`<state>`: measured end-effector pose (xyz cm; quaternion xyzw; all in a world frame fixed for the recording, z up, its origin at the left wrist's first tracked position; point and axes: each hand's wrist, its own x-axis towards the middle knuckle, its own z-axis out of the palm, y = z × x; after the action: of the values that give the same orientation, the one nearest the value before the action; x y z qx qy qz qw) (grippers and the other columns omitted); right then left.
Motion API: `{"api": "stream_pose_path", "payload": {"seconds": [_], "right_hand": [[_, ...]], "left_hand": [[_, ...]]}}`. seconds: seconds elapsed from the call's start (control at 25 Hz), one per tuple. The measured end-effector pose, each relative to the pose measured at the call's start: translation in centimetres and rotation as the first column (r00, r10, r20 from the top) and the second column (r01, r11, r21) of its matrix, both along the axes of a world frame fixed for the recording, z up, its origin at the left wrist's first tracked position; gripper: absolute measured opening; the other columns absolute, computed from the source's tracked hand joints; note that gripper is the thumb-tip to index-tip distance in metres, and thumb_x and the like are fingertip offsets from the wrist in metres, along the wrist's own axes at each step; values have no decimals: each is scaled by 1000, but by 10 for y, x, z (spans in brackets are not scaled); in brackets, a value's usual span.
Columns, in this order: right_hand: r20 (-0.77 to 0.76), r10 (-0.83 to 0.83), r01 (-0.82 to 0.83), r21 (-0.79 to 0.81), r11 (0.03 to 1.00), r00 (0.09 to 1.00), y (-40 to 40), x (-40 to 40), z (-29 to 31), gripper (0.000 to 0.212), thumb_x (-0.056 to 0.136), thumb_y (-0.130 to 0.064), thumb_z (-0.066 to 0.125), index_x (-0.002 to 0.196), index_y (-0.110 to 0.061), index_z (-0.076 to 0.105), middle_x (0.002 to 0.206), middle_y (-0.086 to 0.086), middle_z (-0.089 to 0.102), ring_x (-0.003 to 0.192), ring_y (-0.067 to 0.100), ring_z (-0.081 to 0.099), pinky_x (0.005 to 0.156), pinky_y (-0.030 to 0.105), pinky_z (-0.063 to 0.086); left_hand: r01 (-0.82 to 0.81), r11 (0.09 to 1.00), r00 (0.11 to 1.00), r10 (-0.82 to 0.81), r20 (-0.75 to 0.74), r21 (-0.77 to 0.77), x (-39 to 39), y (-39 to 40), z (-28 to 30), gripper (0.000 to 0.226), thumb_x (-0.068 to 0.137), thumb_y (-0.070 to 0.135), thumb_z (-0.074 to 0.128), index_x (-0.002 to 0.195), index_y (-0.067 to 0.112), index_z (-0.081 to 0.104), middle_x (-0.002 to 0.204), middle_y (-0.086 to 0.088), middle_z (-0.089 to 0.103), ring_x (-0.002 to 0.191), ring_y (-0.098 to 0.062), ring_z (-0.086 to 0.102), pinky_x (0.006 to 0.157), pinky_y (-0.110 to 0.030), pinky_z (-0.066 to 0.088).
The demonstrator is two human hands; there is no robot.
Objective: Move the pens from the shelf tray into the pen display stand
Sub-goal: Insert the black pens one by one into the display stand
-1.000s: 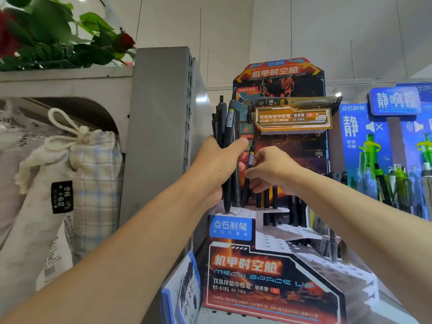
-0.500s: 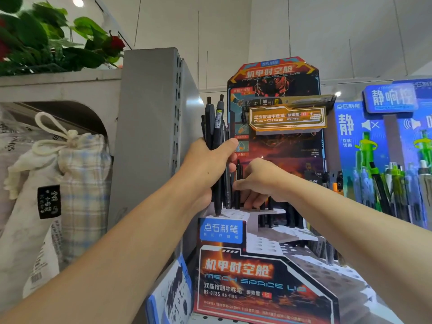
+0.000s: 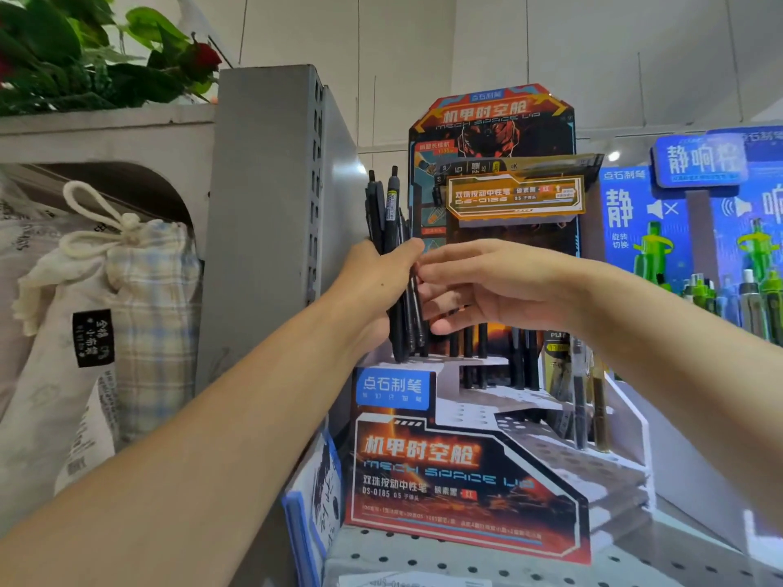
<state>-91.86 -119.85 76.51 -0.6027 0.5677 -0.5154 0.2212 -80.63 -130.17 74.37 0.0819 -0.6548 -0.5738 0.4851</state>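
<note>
Shop shelf [image 3: 466,561] carries the tiered pen display stand [image 3: 457,472]: I count black pens only in its top rows, lower holes bare, so I judge plenty left. Left hand [image 3: 373,286] clamps a bundle of pens [image 3: 392,230] upright beside the stand; right hand [image 3: 487,286], fingers loosely extended, touches it to draw one.

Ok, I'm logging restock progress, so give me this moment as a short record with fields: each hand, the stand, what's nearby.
left hand: grips a bundle of black pens, upright
right hand: fingertips at the bundle; whether it pinches a pen cannot be told
pen display stand: black pens standing in the upper tiers, lower holes empty
left of stand: grey shelf upright, drawstring cloth bag
right of stand: blue display with green pens
</note>
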Motion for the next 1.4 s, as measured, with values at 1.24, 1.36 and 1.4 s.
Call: {"api": "stream_pose_path", "payload": {"seconds": [1.24, 1.36, 1.4], "right_hand": [[-81, -581, 552, -228, 802, 810, -32, -34, -17, 21, 84, -2, 77, 102, -2, 66, 83, 16, 73, 64, 23, 74, 51, 29, 59], [-117, -590, 560, -213, 801, 799, -34, -34, -17, 19, 84, -2, 77, 101, 0, 68, 79, 16, 74, 61, 22, 75, 50, 28, 58], [-132, -588, 559, -200, 805, 798, -34, -34, -17, 18, 85, -3, 77, 100, 1, 68, 78, 17, 74, 61, 22, 75, 51, 29, 59]], "left_hand": [[-63, 996, 998, 63, 5, -70, -5, -8, 0, 32, 95, 29, 67, 119, 8, 62, 87, -8, 64, 76, -20, 61, 67, -33, 53], [-60, 995, 998, 61, 12, -76, -6, -9, 0, 35, 96, 29, 67, 122, 7, 62, 90, -9, 64, 80, -21, 61, 71, -35, 53], [-58, 995, 998, 59, 10, -78, -6, -9, 0, 35, 96, 29, 67, 122, 8, 62, 91, -9, 63, 80, -21, 61, 71, -35, 53]]}}
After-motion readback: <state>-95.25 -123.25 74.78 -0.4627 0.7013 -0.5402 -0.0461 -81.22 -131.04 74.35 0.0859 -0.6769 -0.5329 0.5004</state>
